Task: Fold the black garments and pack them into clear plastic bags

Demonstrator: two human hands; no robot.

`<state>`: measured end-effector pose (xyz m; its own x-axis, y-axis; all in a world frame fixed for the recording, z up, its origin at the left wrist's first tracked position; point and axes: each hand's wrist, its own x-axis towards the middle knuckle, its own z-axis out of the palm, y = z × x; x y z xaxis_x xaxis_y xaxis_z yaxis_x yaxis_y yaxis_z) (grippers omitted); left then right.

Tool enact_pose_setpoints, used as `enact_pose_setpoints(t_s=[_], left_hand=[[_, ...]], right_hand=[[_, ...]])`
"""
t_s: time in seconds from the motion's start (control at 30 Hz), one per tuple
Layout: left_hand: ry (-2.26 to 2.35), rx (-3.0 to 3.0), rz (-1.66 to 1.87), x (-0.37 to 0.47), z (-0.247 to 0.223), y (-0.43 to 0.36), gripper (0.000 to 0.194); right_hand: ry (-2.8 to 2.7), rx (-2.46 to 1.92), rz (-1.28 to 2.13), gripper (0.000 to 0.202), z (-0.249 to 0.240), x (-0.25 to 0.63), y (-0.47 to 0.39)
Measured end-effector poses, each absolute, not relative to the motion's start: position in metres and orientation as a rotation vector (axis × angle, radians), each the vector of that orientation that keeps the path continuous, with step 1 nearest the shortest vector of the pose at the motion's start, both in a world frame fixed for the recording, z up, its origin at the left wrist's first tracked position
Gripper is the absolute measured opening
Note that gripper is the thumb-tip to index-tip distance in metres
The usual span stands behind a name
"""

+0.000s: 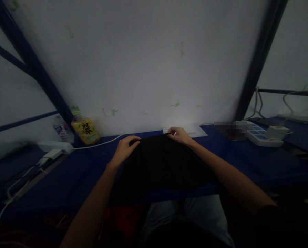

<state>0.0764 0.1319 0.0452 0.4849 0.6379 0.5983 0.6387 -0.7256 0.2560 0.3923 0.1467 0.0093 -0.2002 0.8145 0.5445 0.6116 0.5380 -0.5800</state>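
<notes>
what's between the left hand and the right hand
In the head view, the black cloth lies between them, its far edge running from the left hand to the right hand.

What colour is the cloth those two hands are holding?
The cloth looks black, any pattern too dark to tell; the head view shows it.

Pretty dim shot, honestly. The pale wall [149, 79] is the brightest big area, glowing softly mid-frame, light source out of view. The black cloth [164, 165] is basically one dark blob, and the bottom corners sink into murk. Everything's kinda soft, wide-angle stretch tilts the blue post [49, 88], and a mosaic patch [230, 129] sits right of center.
</notes>
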Motion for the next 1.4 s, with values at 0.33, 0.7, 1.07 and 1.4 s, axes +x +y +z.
enact_pose_setpoints(t_s=[0.33,0.7,1.07,1.4], left_hand=[[-1.011,-3.062,-0.902,0.052,0.059,0.039,0.021],[-1.095,-3.020,-0.815,0.023,0.007,0.006,0.023],[-1.179,-2.683,-0.862,0.038,0.026,-0.011,0.010],[-1.172,-2.710,-0.656,0.191,0.032,-0.043,0.018]], right_hand=[[-2.203,-0.915,0.336,0.013,0.046,0.402,0.036],[-1.848,-1.673,-0.093,0.029,-0.025,0.436,-0.021],[-1.376,-1.491,0.498,0.032,-0.016,0.453,-0.038],[-1.190,-1.252,0.791,0.041,0.026,0.406,-0.030]])
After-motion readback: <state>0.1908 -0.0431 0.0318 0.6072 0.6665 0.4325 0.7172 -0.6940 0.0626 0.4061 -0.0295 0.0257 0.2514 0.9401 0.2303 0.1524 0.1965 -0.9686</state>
